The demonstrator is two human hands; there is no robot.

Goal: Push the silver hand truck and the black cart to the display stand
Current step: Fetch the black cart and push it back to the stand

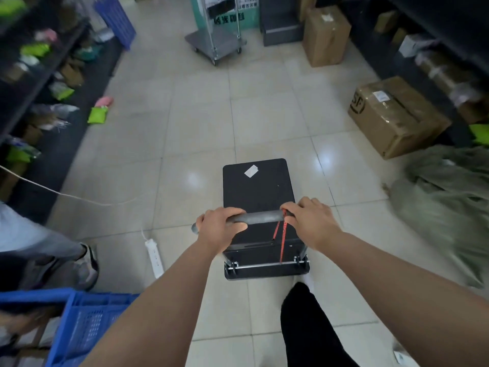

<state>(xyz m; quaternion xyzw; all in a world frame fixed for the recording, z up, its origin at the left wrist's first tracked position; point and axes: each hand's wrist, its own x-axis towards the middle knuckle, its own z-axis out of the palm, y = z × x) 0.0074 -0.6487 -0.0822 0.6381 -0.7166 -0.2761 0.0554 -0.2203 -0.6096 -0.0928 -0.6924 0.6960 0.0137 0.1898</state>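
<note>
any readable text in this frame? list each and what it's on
"SF": black logo on the end of the cardboard box at right.
Large characters on the green display stand: blurred, unreadable.
White labels on that box, the far box and the black cart: too small to read.

Lighting is moderate in the centre and dim at both sides. Overhead lamps are the source: soft white glare spots lie on the glossy floor tiles (201,144), two of them close to the black cart (258,186). The dark shelves on the left (29,83) and the shelves on the right (436,49) sit in shadow, with little detail readable. Motion blur smears the frame edges, strongest on the left shelf goods and the grey-green bundle (439,207) at right. Wide-angle distortion bends the tile lines and shelf edges outward. Both forearms and the cart deck are acceptably sharp.
</note>
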